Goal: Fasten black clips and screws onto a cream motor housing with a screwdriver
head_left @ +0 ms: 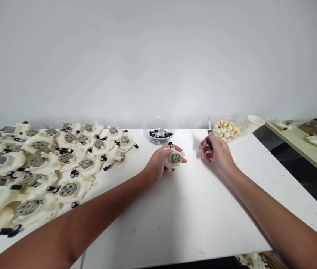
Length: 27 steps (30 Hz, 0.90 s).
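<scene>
My left hand (158,161) is closed round a cream plastic motor assembly (174,158), whose round grey motor faces up. A small black fitting with a screw stands at its upper edge, near my thumb. Off to the right, my right hand (217,149) grips a screwdriver (210,139) by its dark green handle, the metal shaft pointing up and away from me. The screwdriver is apart from the assembly. Beyond my left hand stands a clear round bowl (160,138) with black and silvery small parts in it.
Many similar motor assemblies (39,160) crowd the left of the white table (192,220). At the back right, cream rounded pieces (227,130) lie in a clear container beside a tipped white cup (255,120). A yellowish table (301,144) with more assemblies stands further right, across a dark gap.
</scene>
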Each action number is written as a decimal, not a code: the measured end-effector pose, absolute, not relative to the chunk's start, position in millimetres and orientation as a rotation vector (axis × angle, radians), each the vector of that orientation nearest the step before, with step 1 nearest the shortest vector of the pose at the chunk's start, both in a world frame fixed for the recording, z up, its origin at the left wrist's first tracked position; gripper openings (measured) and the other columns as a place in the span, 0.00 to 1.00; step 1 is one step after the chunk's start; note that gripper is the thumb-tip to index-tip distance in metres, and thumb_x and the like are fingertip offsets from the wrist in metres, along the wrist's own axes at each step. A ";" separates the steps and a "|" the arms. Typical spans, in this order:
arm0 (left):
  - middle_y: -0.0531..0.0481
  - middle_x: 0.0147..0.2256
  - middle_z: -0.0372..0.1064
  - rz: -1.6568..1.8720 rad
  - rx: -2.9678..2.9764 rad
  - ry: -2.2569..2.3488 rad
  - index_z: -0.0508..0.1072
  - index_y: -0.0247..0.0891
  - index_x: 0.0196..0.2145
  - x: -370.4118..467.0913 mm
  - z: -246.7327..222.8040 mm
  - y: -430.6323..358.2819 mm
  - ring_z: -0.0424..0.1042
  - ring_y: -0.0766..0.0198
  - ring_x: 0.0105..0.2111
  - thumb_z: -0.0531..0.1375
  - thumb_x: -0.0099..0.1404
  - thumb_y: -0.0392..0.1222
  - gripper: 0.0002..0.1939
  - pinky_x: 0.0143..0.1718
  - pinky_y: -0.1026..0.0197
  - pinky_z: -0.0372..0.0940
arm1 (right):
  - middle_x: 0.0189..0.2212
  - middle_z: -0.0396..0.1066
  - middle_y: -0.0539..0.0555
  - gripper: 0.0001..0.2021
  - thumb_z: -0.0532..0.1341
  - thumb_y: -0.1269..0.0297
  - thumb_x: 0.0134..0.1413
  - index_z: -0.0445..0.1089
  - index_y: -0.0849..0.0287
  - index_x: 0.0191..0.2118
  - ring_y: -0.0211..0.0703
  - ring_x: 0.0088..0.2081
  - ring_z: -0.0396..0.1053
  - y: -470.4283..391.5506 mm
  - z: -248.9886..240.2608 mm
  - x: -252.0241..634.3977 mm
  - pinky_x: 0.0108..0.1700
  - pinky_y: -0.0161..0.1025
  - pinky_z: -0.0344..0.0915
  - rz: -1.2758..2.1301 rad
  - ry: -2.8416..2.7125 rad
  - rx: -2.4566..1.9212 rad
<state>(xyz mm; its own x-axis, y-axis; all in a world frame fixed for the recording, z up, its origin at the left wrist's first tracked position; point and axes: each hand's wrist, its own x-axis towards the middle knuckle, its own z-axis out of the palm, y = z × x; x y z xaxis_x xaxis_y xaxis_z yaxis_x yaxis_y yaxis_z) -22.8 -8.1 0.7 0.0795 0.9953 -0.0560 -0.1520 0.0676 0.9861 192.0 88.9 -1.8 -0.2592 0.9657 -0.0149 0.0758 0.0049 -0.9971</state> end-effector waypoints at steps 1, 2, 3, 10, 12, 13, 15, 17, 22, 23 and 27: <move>0.40 0.40 0.81 1.178 1.085 1.069 0.70 0.36 0.46 -22.9 0.9 -7.9 0.68 0.65 0.24 0.50 0.71 0.52 0.18 0.23 0.64 0.56 | 0.26 0.74 0.55 0.27 0.57 0.35 0.62 0.66 0.56 0.28 0.39 0.19 0.65 87.7 -0.9 192.3 0.17 0.36 0.52 1.437 -1.525 -1.182; 0.41 0.40 0.81 1.179 1.090 1.071 0.70 0.36 0.47 -23.1 1.2 -7.9 0.68 0.65 0.24 0.49 0.71 0.51 0.18 0.23 0.64 0.56 | 0.24 0.73 0.54 0.27 0.57 0.35 0.62 0.65 0.56 0.27 0.40 0.19 0.65 85.9 0.4 192.2 0.19 0.37 0.55 1.456 -1.583 -1.207; 0.41 0.40 0.81 1.181 1.095 1.074 0.70 0.36 0.47 -23.1 1.5 -7.9 0.68 0.65 0.24 0.49 0.71 0.51 0.18 0.23 0.64 0.57 | 0.24 0.74 0.54 0.27 0.57 0.37 0.64 0.64 0.55 0.26 0.43 0.22 0.69 84.0 1.9 191.8 0.23 0.39 0.61 1.418 -1.629 -1.197; 0.41 0.39 0.81 1.183 1.060 1.089 0.70 0.37 0.47 -23.7 -0.3 -7.3 0.68 0.64 0.24 0.49 0.71 0.52 0.19 0.23 0.64 0.55 | 0.44 0.78 0.57 0.23 0.53 0.44 0.70 0.62 0.55 0.27 0.53 0.56 0.69 81.7 13.1 191.4 0.58 0.48 0.61 0.944 -1.625 -0.978; 0.40 0.38 0.81 1.192 1.041 1.073 0.70 0.37 0.46 -23.9 -1.6 -6.5 0.68 0.64 0.24 0.49 0.71 0.53 0.20 0.23 0.63 0.55 | 0.39 0.76 0.56 0.23 0.54 0.44 0.69 0.64 0.55 0.27 0.51 0.48 0.71 83.1 12.2 190.9 0.51 0.46 0.65 0.969 -1.601 -0.994; 0.40 0.37 0.81 1.202 1.035 1.067 0.70 0.36 0.46 -24.0 -2.2 -6.0 0.68 0.63 0.23 0.49 0.71 0.54 0.20 0.23 0.63 0.55 | 0.37 0.74 0.56 0.23 0.55 0.43 0.68 0.65 0.55 0.28 0.49 0.44 0.71 83.2 11.2 190.2 0.46 0.44 0.67 1.007 -1.590 -0.991; 0.40 0.36 0.81 1.227 1.022 1.060 0.71 0.36 0.45 -24.3 -3.0 -5.2 0.67 0.63 0.23 0.48 0.70 0.55 0.21 0.22 0.63 0.54 | 0.35 0.71 0.55 0.23 0.57 0.42 0.67 0.67 0.55 0.28 0.47 0.39 0.69 81.8 9.3 188.1 0.35 0.40 0.68 1.155 -1.560 -0.966; 0.40 0.36 0.81 1.246 1.008 1.059 0.71 0.36 0.44 -24.8 -3.6 -4.7 0.67 0.63 0.22 0.48 0.70 0.56 0.22 0.22 0.63 0.54 | 0.33 0.70 0.55 0.23 0.57 0.41 0.66 0.68 0.56 0.29 0.45 0.35 0.69 78.9 8.2 185.5 0.28 0.37 0.65 1.368 -1.535 -0.937; 0.47 0.24 0.74 1.241 1.000 1.057 0.73 0.36 0.43 -26.7 -6.1 -4.4 0.68 0.61 0.22 0.47 0.69 0.56 0.23 0.22 0.63 0.54 | 0.29 0.72 0.54 0.23 0.58 0.43 0.67 0.72 0.58 0.30 0.42 0.31 0.69 71.4 6.6 180.9 0.31 0.39 0.68 1.663 -1.588 -0.873; 0.48 0.24 0.72 1.251 0.997 1.058 0.73 0.36 0.43 -26.8 -6.7 -4.2 0.68 0.61 0.22 0.47 0.70 0.55 0.23 0.22 0.63 0.54 | 0.30 0.73 0.54 0.22 0.59 0.44 0.67 0.72 0.58 0.31 0.42 0.32 0.70 70.6 6.1 180.7 0.34 0.39 0.69 1.651 -1.610 -0.857; 0.50 0.29 0.70 1.297 1.034 1.096 0.73 0.37 0.43 -24.5 -6.1 -3.7 0.65 0.65 0.22 0.48 0.71 0.52 0.20 0.21 0.64 0.54 | 0.28 0.71 0.51 0.17 0.63 0.47 0.64 0.73 0.57 0.38 0.41 0.30 0.68 68.5 4.3 181.1 0.33 0.39 0.67 1.585 -1.686 -0.834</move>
<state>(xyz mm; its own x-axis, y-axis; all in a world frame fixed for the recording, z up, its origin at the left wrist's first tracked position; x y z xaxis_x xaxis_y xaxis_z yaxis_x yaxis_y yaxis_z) -24.5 -3.7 -6.1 -0.0247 0.9993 -0.0273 -0.1937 0.0220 0.9808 181.1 68.5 4.3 -0.5721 0.8190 0.0438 0.0067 0.0580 -0.9983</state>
